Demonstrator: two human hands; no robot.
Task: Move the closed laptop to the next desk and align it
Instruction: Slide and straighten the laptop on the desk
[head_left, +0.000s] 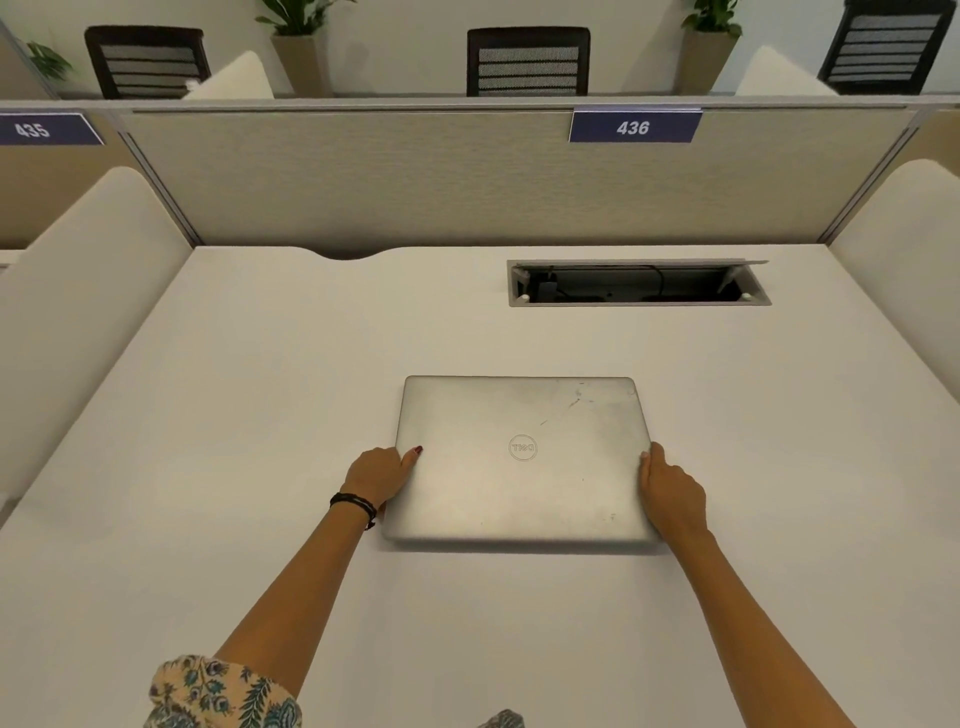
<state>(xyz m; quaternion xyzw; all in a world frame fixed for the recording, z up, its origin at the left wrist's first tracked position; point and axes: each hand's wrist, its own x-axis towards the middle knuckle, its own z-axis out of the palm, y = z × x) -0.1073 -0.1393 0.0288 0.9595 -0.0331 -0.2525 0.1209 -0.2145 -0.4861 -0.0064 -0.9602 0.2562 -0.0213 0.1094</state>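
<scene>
Matt, scuffed silver metal laptop, smooth matt white desk, woven fabric partition

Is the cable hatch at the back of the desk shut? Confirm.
No, the cable hatch in the desk stands open, its flap tilted up with cables visible inside.

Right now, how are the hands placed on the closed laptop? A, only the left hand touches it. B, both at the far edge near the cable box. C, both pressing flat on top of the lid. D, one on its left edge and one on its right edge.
D: the left hand grips the laptop at its left edge and the right hand at its right edge.
</scene>
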